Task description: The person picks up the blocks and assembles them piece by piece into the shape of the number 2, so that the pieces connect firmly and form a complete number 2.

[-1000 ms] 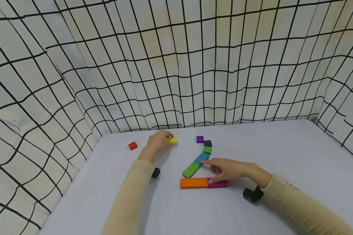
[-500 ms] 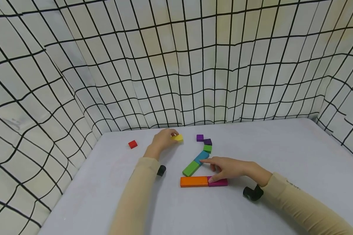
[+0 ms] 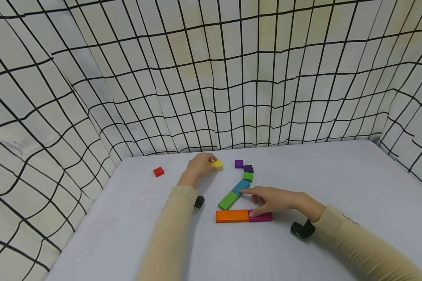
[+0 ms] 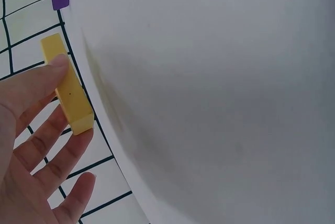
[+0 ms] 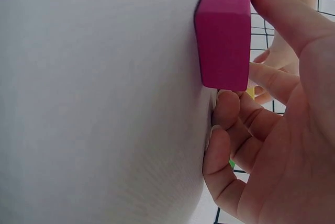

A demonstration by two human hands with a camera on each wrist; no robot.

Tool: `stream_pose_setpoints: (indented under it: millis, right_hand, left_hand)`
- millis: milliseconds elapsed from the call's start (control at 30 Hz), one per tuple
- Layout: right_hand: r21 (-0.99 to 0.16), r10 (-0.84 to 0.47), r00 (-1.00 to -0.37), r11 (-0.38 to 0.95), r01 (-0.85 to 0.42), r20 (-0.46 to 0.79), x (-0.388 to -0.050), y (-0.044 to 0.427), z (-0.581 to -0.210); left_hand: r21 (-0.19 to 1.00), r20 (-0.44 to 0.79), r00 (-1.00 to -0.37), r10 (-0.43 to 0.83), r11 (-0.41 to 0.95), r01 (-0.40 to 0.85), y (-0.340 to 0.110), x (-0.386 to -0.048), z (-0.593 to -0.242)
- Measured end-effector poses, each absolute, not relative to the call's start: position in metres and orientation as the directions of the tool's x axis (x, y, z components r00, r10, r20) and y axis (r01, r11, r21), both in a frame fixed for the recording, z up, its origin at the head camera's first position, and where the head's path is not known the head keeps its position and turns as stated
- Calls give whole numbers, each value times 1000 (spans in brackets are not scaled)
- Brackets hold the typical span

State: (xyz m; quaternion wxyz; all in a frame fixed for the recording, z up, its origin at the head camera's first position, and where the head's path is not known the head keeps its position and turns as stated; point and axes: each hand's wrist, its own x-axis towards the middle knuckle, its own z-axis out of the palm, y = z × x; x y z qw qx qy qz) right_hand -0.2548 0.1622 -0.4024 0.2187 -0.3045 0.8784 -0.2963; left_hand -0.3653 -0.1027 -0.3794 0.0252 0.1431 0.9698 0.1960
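My left hand (image 3: 199, 166) pinches a yellow block (image 4: 73, 90) between thumb and fingers, at the far side of the table. To its right, a row of blocks runs toward me: a purple block (image 3: 239, 164), a dark purple one (image 3: 248, 168), a small green block (image 3: 248, 176), a blue block (image 3: 241, 187) and a longer green block (image 3: 228, 200). Below them an orange block (image 3: 232, 216) lies end to end with a magenta block (image 3: 261, 217). My right hand (image 3: 276, 200) rests its thumb on the magenta block, while its extended index finger touches the blue one.
Far left on the white table (image 3: 320, 171) lies a small red block (image 3: 158, 171). Walls of white sheet under a black grid net (image 3: 232, 97) stand behind the table and at both sides. A black wrist camera (image 3: 303, 229) hangs under the right sleeve.
Carrying the yellow block, my left hand has moved right, closer to the purple block. The right hand stays on the magenta and blue blocks.
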Motion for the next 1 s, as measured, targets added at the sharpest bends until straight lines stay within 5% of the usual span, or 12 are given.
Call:
stream_pose_setpoints:
  millis: [1000]
  right_hand:
    - [-655, -671, -715, 633, -413, -197, -257, 162, -405]
  left_hand:
    - [380, -35, -958, 286, 890, 252, -74, -371, -376]
